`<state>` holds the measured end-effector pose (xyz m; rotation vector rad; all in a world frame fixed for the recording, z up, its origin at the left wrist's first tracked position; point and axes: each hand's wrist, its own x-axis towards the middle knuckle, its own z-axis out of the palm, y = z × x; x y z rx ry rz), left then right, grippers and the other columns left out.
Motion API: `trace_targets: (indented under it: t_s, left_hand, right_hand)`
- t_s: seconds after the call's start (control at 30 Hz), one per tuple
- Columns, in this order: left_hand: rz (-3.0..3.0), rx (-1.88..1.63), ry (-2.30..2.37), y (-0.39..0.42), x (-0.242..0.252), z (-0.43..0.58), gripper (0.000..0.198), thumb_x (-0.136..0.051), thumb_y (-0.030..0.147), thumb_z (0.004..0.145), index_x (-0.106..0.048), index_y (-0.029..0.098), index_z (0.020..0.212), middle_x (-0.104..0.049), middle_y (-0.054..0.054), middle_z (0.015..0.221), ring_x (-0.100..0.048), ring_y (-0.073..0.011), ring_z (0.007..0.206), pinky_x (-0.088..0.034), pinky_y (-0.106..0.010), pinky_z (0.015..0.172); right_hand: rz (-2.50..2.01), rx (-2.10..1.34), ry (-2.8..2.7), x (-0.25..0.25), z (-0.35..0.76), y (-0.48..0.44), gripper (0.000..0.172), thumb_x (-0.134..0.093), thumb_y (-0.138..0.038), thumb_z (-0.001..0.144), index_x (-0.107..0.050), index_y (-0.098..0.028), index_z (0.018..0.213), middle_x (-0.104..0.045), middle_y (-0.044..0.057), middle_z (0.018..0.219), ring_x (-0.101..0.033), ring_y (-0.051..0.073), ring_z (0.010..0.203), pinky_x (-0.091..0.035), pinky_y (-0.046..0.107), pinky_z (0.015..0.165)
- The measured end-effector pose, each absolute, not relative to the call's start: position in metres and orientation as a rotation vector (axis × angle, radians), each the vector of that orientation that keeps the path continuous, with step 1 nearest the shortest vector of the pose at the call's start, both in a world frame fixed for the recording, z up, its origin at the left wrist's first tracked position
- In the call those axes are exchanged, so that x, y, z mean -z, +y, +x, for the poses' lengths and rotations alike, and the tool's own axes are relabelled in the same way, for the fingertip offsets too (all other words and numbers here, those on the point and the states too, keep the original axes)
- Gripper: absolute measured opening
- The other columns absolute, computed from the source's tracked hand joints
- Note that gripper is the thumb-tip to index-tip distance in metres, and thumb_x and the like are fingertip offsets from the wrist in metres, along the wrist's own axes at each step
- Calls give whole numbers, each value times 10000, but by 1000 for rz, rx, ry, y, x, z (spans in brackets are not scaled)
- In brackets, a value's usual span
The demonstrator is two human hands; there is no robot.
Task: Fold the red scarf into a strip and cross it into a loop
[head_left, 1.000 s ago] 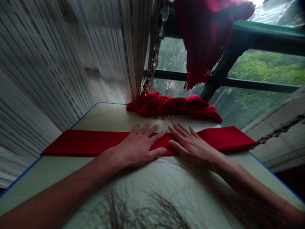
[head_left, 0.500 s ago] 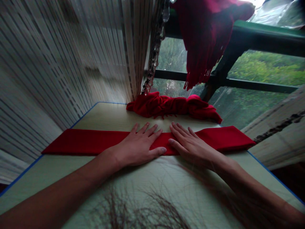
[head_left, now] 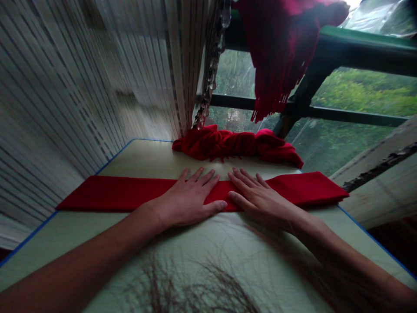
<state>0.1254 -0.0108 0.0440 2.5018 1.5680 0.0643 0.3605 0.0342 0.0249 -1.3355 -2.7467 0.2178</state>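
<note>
Cloth, red and folded, lying beneath left hand and right hand with fingers spread, extending sideways beyond both.

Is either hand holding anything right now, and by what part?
Nothing is held: the left hand and right hand both lie flat on the middle stretch of the folded red cloth, not gripping it.
</note>
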Motion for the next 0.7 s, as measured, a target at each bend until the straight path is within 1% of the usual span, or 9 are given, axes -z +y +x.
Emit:
trace_targets:
  t_s: [0.17, 0.33, 0.43, 0.6, 0.7]
  left_hand:
    - [2487, -65, 1578, -11, -44, 125, 912, -234, 786, 970, -182, 179, 1647, -146, -111, 1711, -96, -342, 1591, -53, -600, 1266]
    - [2488, -66, 1579, -10, -42, 124, 938, -230, 793, 966, -168, 152, 1648, -131, -130, 1710, -87, -336, 1592, -47, -597, 1269]
    - [2502, -69, 1577, -10, -42, 124, 937, -227, 794, 964, -173, 154, 1647, -144, -136, 1708, -98, -336, 1591, -51, -603, 1268]
    - [2500, -59, 1577, -11, -43, 125, 926, -227, 791, 966, -177, 165, 1647, -115, -127, 1712, -83, -324, 1595, -47, -597, 1268]
    - [2497, -54, 1581, -11, -44, 125, 909, -245, 777, 972, -183, 169, 1646, -118, -123, 1712, -88, -329, 1593, -52, -590, 1268]
  right_hand:
    - [-1241, -222, -2790, -28, 350, 29, 768, -191, -686, 1032, -213, -222, 1643, -149, 59, 1707, -57, 278, 1578, -90, 583, 1269]
    - [-1350, -251, -2765, -29, 359, 32, 815, -172, -716, 1018, -233, -192, 1639, -147, 82, 1703, -65, 289, 1578, -100, 585, 1269]
    - [-1369, -246, -2733, -27, 364, 35, 803, -180, -712, 1019, -245, -205, 1638, -164, 86, 1700, -81, 296, 1576, -106, 602, 1264]
    - [-1287, -204, -2751, -28, 355, 31, 794, -179, -715, 1017, -215, -230, 1645, -139, 64, 1708, -57, 275, 1578, -94, 581, 1268]
    - [-1266, -214, -2770, -28, 352, 29, 775, -185, -710, 1020, -223, -250, 1643, -156, 55, 1706, -60, 280, 1577, -90, 586, 1267]
